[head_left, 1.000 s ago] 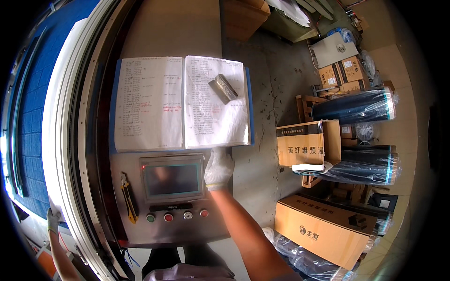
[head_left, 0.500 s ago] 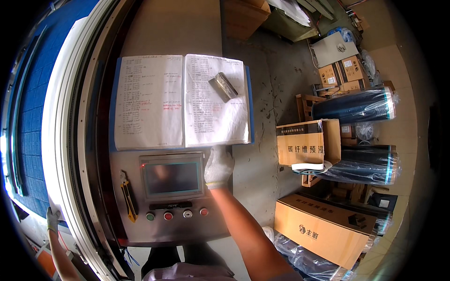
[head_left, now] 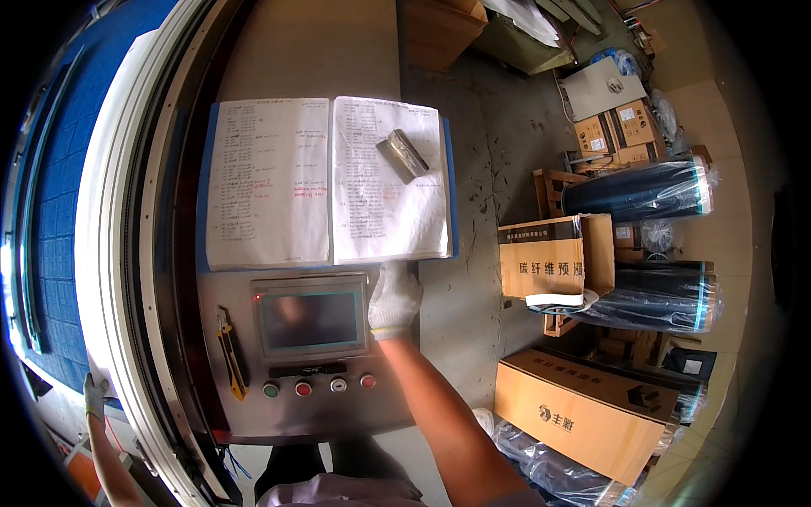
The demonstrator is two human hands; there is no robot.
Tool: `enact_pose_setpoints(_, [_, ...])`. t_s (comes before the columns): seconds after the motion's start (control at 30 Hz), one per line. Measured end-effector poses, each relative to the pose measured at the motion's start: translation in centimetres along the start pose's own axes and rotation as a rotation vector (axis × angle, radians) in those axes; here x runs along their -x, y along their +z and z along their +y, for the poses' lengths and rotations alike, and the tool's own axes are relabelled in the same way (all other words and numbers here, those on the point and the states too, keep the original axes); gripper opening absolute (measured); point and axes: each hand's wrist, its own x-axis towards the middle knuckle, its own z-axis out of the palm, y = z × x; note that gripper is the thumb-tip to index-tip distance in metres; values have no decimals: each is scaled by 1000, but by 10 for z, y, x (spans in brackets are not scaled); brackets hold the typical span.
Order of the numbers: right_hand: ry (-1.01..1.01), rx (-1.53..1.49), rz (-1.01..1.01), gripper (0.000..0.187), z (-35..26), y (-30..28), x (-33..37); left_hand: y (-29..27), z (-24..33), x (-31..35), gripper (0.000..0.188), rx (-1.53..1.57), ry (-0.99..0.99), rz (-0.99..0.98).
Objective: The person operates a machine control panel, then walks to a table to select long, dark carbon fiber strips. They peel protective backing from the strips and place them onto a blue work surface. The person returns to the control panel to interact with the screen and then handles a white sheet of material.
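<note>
My right hand [head_left: 395, 300], in a white knit glove, rests at the right side of a metal console [head_left: 321, 414], touching the lower edge of an open book [head_left: 270, 186]. Its fingers bend out of sight, so their grip is hidden. Handwritten lines fill the book's pages, some in red, above a blue cover. A short shiny metal bar [head_left: 405, 156] lies tilted on the right page. Far left, my gloved left hand [head_left: 95, 393] lies against the outer edge of a long white rail [head_left: 114, 279], small in the view, fingers seemingly apart and nothing visible in it.
The console carries a dark screen [head_left: 309, 321], a row of push buttons [head_left: 303, 389] and a yellow utility knife [head_left: 230, 353]. A blue surface [head_left: 72, 152] lies beyond the rail. On the right floor stand cardboard boxes [head_left: 583, 418] and plastic-wrapped dark rolls [head_left: 634, 190].
</note>
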Motion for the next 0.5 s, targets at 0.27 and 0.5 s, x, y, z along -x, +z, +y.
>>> enact_pose_setpoints(0.27, [8,-20,7,10,-1,1,0,-3,3,7,47,25,0,22])
enact_pose_setpoints(0.5, [4,6,-2,11,0,0,0,1,11,6,54,-14,-55,-4])
